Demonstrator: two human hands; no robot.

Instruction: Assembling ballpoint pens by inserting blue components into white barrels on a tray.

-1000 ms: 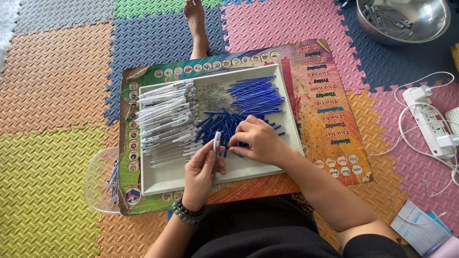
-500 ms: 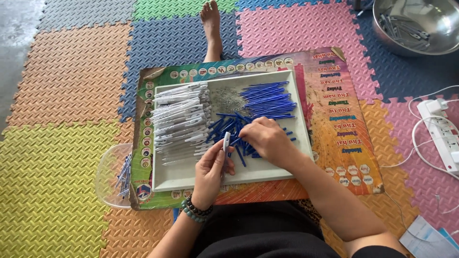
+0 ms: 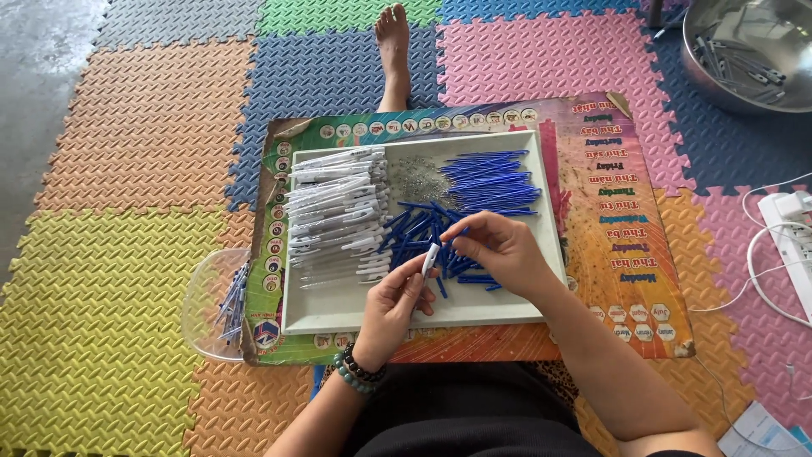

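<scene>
The white plastic pen barrel (image 3: 430, 257) is pinched in the left hand (image 3: 391, 306); a thin blue refill (image 3: 458, 239), pinched by the right hand (image 3: 501, 250), should be aligned with its mouth.

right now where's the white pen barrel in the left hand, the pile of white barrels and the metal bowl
white pen barrel (image 3: 430, 258), head view, on its middle above the fingers
pile of white barrels (image 3: 334, 211), head view, centre of the stack in the tray's left part
metal bowl (image 3: 715, 80), head view, its near left wall
</scene>
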